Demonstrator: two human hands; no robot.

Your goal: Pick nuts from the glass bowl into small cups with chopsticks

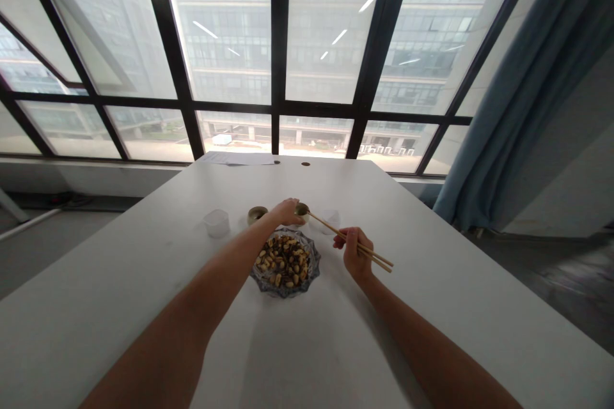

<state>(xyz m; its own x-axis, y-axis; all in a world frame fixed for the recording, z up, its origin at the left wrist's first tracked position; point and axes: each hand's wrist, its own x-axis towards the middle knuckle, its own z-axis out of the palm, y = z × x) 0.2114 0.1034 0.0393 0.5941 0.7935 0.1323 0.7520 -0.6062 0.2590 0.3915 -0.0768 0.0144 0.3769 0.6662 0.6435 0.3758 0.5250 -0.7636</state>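
Note:
My left hand [286,211] reaches across the table and grips the near left side of a small round bowl [302,208]; its contents are too small to make out. A pair of wooden chopsticks [330,227] is held in my right hand [355,250], with the tips at that small bowl. Below my left forearm stands a scalloped glass bowl [285,293] filled with what look like peanuts and darker pieces [285,261]. Another small dark-lined bowl [258,214] sits just left of my left hand, partly behind the wrist.
A clear plastic container [217,223] stands on the left, and a second one [332,217] is behind the chopsticks. Papers [235,158] lie at the far edge of the white table [288,358], near two small dark round spots. Windows and a blue curtain [518,96] lie beyond.

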